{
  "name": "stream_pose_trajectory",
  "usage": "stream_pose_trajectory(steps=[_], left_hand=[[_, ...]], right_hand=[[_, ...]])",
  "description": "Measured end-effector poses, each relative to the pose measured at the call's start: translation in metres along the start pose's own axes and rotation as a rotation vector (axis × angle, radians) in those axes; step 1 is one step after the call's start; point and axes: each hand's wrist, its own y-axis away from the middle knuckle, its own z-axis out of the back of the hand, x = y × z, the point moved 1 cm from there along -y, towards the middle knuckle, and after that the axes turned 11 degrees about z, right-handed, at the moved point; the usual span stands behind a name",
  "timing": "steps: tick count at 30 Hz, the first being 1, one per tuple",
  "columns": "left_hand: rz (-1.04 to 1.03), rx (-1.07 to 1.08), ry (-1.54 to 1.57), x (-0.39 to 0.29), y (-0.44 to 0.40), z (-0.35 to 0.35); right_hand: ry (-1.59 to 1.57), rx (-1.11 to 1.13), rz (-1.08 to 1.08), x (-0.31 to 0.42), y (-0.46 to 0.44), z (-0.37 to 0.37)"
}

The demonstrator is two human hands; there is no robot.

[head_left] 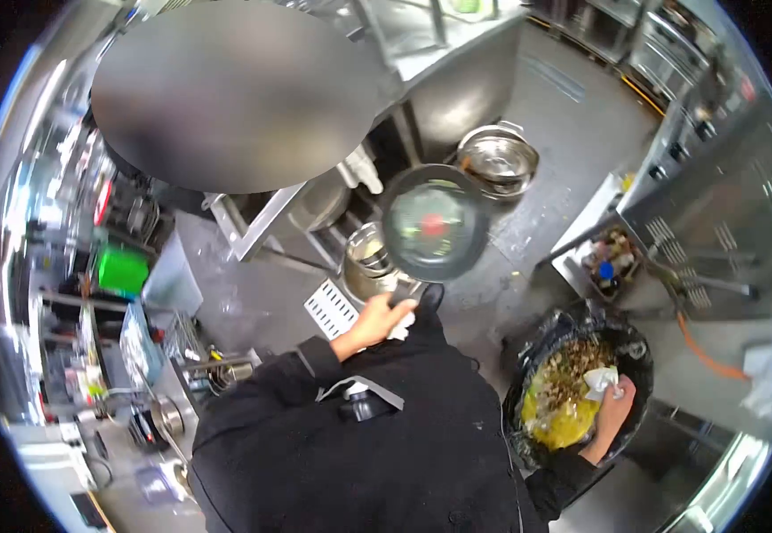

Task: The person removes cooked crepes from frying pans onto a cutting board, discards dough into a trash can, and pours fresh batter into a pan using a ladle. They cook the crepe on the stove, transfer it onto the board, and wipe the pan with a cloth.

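Holding: right hand (615, 409), white wad (599, 382) over bin (640, 346), best kept clear of food waste (550, 391); left hand (373, 324), white scrap (401, 328).

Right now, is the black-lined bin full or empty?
Not empty: brown scraps show inside the bin; their depth I cannot tell.

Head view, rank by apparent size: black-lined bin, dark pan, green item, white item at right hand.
1. Black-lined bin
2. Dark pan
3. Green item
4. White item at right hand
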Motion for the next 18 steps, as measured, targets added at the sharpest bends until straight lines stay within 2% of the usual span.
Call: stream_pose_trajectory(steps=[1,4,6,10,13,14,16,17,18], left_hand=[[0.022,-0.162,0.039,0.007,0.006,0.019],[0.099,-0.599,0.097,0.013,-0.007,0.079],[0.034,-0.664,0.280,0.056,-0.056,0.146],[0.223,-0.678,0.372,0.027,-0.126,0.272],[0.107,-0.700,0.446,0.018,-0.197,0.368],[0.100,-0.679,0.521,0.014,-0.221,0.397],[-0.538,-0.899,-0.350,0.047,-0.276,0.457],[-0.367,-0.814,0.037,0.047,-0.293,0.470],[-0.538,-0.743,0.212,0.048,-0.309,0.488]], right_hand=[[-0.006,0.015,0.035,0.011,-0.017,-0.009],[-0.196,0.366,-0.098,0.048,-0.076,-0.054],[-0.258,0.374,-0.068,0.082,-0.090,-0.092],[-0.443,0.404,-0.055,0.158,-0.137,-0.172],[-0.537,0.461,-0.108,0.222,-0.177,-0.212],[-0.433,0.523,0.059,0.233,-0.192,-0.225],[-0.203,0.610,0.321,0.244,-0.203,-0.252],[-0.194,0.542,0.280,0.244,-0.211,-0.270],[-0.202,0.538,0.278,0.238,-0.213,-0.290]])
